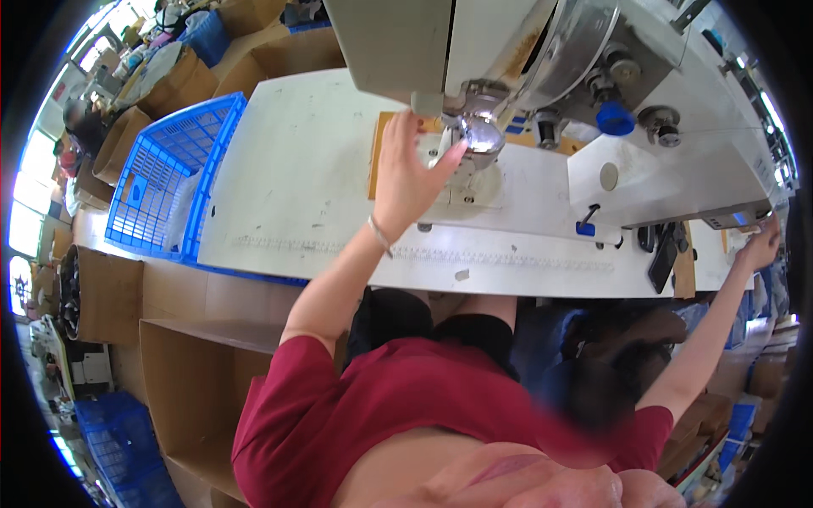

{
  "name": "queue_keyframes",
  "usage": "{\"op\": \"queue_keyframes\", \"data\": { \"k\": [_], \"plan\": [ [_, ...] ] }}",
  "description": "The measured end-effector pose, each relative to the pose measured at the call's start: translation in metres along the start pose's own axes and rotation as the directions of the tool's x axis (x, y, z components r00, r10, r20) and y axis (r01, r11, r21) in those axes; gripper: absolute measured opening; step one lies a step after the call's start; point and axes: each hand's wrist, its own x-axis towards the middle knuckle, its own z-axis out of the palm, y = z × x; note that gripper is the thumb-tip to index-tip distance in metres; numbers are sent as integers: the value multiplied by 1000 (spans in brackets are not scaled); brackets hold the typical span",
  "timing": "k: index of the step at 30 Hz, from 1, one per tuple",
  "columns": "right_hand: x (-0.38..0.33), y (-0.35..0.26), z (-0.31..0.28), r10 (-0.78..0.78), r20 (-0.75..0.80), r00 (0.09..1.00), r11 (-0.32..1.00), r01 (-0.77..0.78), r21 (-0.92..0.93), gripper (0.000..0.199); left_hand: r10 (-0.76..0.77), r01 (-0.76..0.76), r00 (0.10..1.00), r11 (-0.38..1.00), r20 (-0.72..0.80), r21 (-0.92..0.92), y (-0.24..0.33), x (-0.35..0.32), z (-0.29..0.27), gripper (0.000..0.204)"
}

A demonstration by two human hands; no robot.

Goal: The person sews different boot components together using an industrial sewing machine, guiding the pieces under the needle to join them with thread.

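A white sewing machine (pixel 703 161) stands on a white worktable (pixel 296 169). Close to its needle and presser-foot area (pixel 480 135), my left hand (pixel 406 178) is raised with thumb and fingers spread apart. No item shows in that hand, though the machine head partly hides the fingertips. Far to the right, my right hand (pixel 760 247) reaches to the machine's end, beside a small control panel (pixel 738 218). Its fingers are bent in against the machine, and what they grip, if anything, is too small to make out.
A blue plastic crate (pixel 174 182) adjoins the table's left end. An open cardboard box (pixel 203 381) stands lower left. A ruler strip (pixel 508 256) runs along the front edge. A dark phone-like object (pixel 663 269) lies at the right, near a blue-tipped lever (pixel 586 227).
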Motion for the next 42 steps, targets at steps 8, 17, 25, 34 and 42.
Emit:
{"op": "queue_keyframes", "data": {
  "k": [8, 17, 25, 34, 42],
  "plan": [
    [-243, -105, 27, 158, 267, 951, 971, -199, 135, 19, 210, -243, 965, 941, 156, 235, -9, 38, 11, 21],
    [-365, -202, 58, 72, 777, 626, 851, -444, 279, 4, 207, -216, 928, 976, 311, -4, -33, 52, 0, 28],
    [-402, -218, 61, 231, 853, 469, 714, -677, 179, 12, -232, 166, 972, 751, -20, -640, 7, 9, 25, 25],
    [-403, -216, 61, 237, 861, 450, 726, -671, 151, 9, -283, 187, 957, 763, -59, -619, 3, 10, 30, 11],
    [-374, -259, 125, 24, 818, 575, 841, -454, 294, 13, 240, -234, 969, 968, -66, 86, -1, -27, 10, 15]
  ]
}}
